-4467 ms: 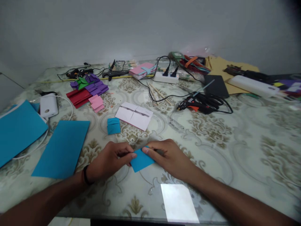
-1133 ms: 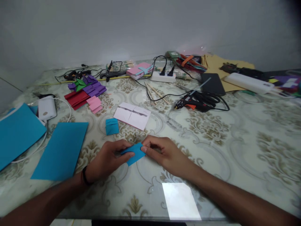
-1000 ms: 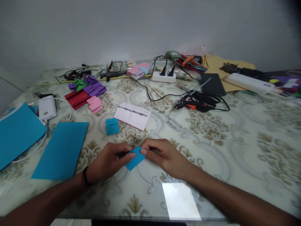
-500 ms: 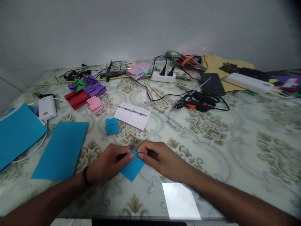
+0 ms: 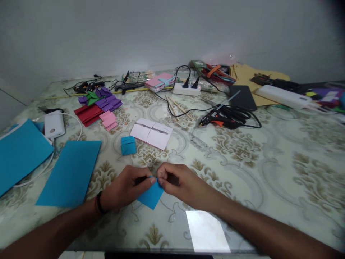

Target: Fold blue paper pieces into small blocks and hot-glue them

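Observation:
A small piece of blue paper (image 5: pixel 151 198) is pinched along its far edge between both hands, low over the patterned table. My left hand (image 5: pixel 132 185), with a dark band at the wrist, grips it with thumb and forefinger. Close beside it, my right hand (image 5: pixel 182 181) pinches the same edge, its other fingers curled in. The fingertips hide the paper's top corner. Beyond the hands lie a small folded blue paper (image 5: pixel 128 146) and a white folded card (image 5: pixel 151 133) with a dark mark across it.
Blue sheets (image 5: pixel 69 172) and a white power bank (image 5: pixel 54 124) lie at left. Red folded paper (image 5: pixel 87 114), purple folded paper (image 5: pixel 109 102) and pink folded paper (image 5: pixel 108 120) sit behind. A glue gun (image 5: pixel 219 117), its cord coiled, rests right of centre near a power strip (image 5: pixel 186 89).
The blue paper has turned slightly in my fingers, and its near corner has shifted a little to the right. Both hands keep their pinch in nearly the same place.

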A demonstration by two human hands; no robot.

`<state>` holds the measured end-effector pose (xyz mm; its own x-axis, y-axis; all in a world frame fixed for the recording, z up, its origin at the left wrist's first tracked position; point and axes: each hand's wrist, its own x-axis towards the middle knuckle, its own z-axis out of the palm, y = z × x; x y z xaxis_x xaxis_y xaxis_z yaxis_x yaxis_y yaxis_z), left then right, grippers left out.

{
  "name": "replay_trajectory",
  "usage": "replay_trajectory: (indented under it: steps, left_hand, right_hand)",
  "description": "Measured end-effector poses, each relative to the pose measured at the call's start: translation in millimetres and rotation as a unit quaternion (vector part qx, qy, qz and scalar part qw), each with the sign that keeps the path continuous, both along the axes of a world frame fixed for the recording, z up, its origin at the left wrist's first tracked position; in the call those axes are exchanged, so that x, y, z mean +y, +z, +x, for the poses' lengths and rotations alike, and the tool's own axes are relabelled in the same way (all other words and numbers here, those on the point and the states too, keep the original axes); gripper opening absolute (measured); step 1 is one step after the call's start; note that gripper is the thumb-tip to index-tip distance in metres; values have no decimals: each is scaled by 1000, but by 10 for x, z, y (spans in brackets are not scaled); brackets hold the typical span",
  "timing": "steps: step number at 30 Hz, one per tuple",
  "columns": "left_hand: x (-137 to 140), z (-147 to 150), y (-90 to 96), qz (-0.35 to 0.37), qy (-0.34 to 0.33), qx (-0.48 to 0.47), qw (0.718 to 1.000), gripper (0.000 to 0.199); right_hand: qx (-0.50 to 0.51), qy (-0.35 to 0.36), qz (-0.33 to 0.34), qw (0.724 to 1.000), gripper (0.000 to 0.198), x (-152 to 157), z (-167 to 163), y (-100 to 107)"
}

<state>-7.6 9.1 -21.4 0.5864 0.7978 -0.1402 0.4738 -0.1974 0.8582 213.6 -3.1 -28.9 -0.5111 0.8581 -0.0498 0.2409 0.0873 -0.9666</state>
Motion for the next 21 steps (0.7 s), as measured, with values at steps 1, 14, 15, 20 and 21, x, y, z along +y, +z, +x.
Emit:
replay_trajectory:
  steps: [1, 14, 15, 20, 21]
  left_hand:
    - [2, -5, 6, -6, 3, -8, 1000, 37]
    - [30, -50, -27, -57, 52, -71, 994, 42]
    - [38, -52, -20, -58, 45, -67, 995, 41]
    - [70, -36, 31, -49, -28, -17, 998, 30]
    - [69, -29, 34, -39, -35, -6, 999, 30]
  right_hand:
    - [3, 0, -4, 1000, 11, 4, 3, 1]
    - [11, -15, -60, 998, 7, 72, 77, 10]
    - [11, -16, -62, 998, 7, 75, 78, 6]
    - [31, -38, -63, 997, 9, 77, 68, -25]
    - [34, -37, -65, 997, 10, 72, 60, -32]
